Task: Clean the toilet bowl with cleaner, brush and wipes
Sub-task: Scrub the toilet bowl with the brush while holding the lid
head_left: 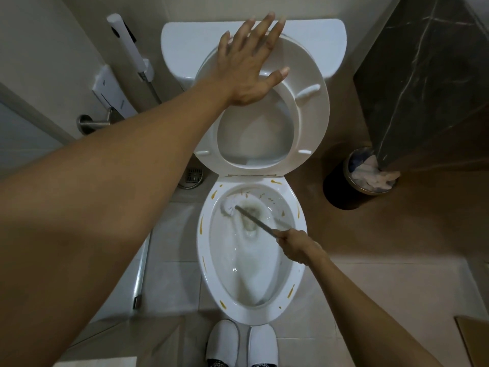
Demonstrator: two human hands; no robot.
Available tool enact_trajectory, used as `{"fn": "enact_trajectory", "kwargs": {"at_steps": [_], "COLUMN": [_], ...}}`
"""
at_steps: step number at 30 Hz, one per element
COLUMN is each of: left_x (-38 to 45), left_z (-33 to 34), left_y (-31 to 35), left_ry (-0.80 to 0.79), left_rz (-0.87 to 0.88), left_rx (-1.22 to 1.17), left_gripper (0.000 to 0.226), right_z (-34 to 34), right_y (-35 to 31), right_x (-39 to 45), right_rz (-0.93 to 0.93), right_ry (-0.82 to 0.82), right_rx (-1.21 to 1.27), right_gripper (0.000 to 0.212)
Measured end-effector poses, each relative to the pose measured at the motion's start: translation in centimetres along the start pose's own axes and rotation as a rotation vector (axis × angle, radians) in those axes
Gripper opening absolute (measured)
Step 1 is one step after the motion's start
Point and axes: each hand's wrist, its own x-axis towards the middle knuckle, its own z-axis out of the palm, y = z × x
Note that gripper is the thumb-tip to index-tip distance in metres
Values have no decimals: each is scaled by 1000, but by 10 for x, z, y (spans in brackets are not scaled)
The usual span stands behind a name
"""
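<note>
Pale floor tiles [169, 282] fill the lower frame, where two white slippers [242, 343] stand side by side at bottom centre, just below the front of the toilet bowl [203, 250]. The bowl, one in number, lies with its long axis running up the frame; yellow-brown streaks mark its rim. Right hand [296, 246], right of centre, is closed in a fist around the handle of the single toilet brush [254, 221], whose long axis slants from that fist up and left, its white head pressed against the bowl's inner wall at upper left, beside murky water. Above the bowl, the raised seat [309, 123] and lid lean back toward the tank [317, 41] at top centre. Left hand [251, 64], fingers spread wide and holding nothing, lies flat on the seat's upper rim. At right, one dark round bin [341, 186] holds what may be crumpled tissue, under a dark marbled panel [428, 75]. At upper left, one white bidet sprayer [127, 46] hangs on the wall.
</note>
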Motion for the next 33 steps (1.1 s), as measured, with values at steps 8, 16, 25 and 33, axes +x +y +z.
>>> {"fn": "enact_trajectory", "kwargs": {"at_steps": [8,16,25,33], "left_x": [0,-2,-1,-1], "left_z": [1,-2,1,0], "left_y": [-1,0,0,0], "left_ry": [8,11,32,16], "left_rz": [6,2,-6,-1], "left_rx": [-4,-17,-31,-38], "left_gripper": [76,74,74,74], "right_z": [33,42,53,38], "right_y": [19,15,-5,1], "right_x": [-1,1,-5,-3], "right_rz": [79,77,36,96], "right_ry": [177,224,242,241], "right_rx": [77,17,31,49], "right_gripper": [39,39,38,40]}}
